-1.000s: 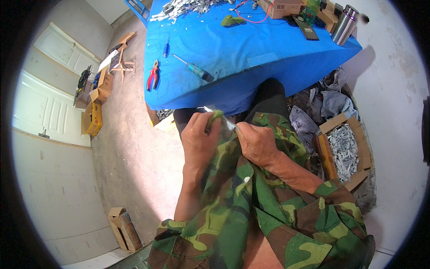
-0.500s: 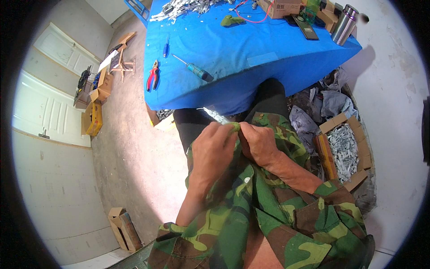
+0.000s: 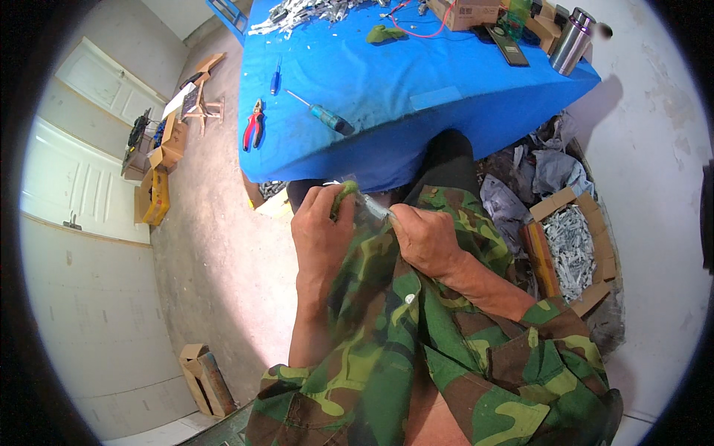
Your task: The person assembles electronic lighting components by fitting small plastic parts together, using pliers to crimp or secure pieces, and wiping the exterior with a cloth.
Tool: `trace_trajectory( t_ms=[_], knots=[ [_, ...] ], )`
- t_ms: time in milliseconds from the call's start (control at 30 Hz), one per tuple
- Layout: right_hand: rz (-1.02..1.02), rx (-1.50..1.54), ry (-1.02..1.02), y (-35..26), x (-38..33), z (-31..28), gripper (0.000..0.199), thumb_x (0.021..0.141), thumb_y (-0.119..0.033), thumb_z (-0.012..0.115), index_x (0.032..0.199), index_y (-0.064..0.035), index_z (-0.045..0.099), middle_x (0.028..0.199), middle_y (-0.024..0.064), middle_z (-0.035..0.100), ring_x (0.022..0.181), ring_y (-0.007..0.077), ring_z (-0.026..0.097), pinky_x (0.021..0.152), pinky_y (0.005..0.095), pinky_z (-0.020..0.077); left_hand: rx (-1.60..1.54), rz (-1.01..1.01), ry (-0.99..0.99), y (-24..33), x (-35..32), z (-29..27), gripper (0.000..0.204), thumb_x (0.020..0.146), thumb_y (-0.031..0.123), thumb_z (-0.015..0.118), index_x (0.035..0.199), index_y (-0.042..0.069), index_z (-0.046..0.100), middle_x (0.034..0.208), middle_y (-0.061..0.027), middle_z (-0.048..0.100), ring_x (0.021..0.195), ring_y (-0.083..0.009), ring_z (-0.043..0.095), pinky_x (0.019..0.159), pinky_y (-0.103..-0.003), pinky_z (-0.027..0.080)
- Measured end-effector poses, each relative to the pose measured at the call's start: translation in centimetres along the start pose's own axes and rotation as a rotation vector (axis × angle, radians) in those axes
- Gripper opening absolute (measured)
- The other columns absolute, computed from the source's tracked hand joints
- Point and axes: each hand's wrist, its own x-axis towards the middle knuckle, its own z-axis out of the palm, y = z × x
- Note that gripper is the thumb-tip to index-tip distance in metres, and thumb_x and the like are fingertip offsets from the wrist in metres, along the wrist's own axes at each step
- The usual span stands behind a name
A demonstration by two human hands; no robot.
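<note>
While pinched between both grips (image 3: 370,215), clear tube (image 3: 372,207).

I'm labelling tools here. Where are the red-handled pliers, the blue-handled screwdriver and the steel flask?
red-handled pliers (image 3: 253,126), head view, on the handles.
blue-handled screwdriver (image 3: 330,119), head view, on the handle.
steel flask (image 3: 571,41), head view, on the body.

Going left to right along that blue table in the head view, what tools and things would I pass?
Red-handled pliers → small blue screwdriver → larger screwdriver with a blue handle → green lump → black remote-like device → steel flask, all on the blue table.
</note>
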Motion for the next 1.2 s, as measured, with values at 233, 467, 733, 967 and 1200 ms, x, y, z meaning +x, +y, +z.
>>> trace_trajectory(
  t_ms=[233, 467, 733, 967, 1200],
  knots=[
    [-0.031, -0.016, 0.058, -0.1, 0.3, -0.1, 0.011, 0.093, -0.006, 0.061, 0.086, -0.0057, 0.053, 0.07, 0.0152, 0.061, 0.064, 0.0384, 0.067, 0.054, 0.0478, 0.0505, -0.038, 0.049, -0.092, 1.7, -1.0, 0.3, 0.015, 0.091, 0.006, 0.078, 0.104, 0.0, 0.075, 0.094, -0.0142, 0.071, 0.081, -0.0311, 0.072, 0.074, -0.038, 0.057],
    [-0.024, 0.007, 0.047, 0.2, 0.1, -0.3, 0.009, 0.091, -0.008, 0.064, 0.089, -0.0052, 0.055, 0.073, 0.0155, 0.064, 0.068, 0.0385, 0.069, 0.056, 0.0475, 0.0519, -0.04, 0.11, -0.189, 2.8, -2.3, 0.5, 0.018, 0.088, 0.004, 0.079, 0.105, 0.0, 0.075, 0.093, -0.0153, 0.071, 0.081, -0.0315, 0.073, 0.071, -0.038, 0.057],
    [-0.048, -0.006, 0.111, -0.1, 0.4, -0.2, 0.006, 0.092, -0.007, 0.064, 0.093, -0.0041, 0.059, 0.076, 0.0154, 0.066, 0.066, 0.036, 0.068, 0.055, 0.0464, 0.0519, -0.527, -0.328, -0.102, 1.9, -1.5, -1.2, 0.016, 0.097, 0.006, 0.072, 0.109, -0.003, 0.074, 0.091, -0.0053, 0.072, 0.082, -0.0117, 0.067, 0.074, -0.027, 0.054],
    [-0.095, 0.036, 0.154, -0.6, 0.6, -0.4, 0.008, 0.094, -0.006, 0.066, 0.1, -0.0022, 0.063, 0.077, 0.015, 0.066, 0.066, 0.0352, 0.068, 0.056, 0.0446, 0.052, -0.742, -0.425, 0.008, -1.9, -1.2, 0.4, 0.022, 0.103, 0.019, 0.072, 0.113, -0.001, 0.071, 0.094, -0.0018, 0.071, 0.082, -0.0076, 0.063, 0.075, -0.024, 0.052],
    [-0.113, 0.078, 0.085, -0.7, 0.5, -0.6, 0.024, 0.093, -0.006, 0.072, 0.114, 0.0047, 0.067, 0.089, 0.0201, 0.072, 0.075, 0.0369, 0.073, 0.062, 0.0437, 0.057, -1.081, -0.549, -0.057, -2.1, -1.2, 1.3, 0.027, 0.101, 0.018, 0.071, 0.118, -0.003, 0.065, 0.106, -0.0108, 0.073, 0.089, -0.0163, 0.071, 0.085, -0.033, 0.06]
  ],
)
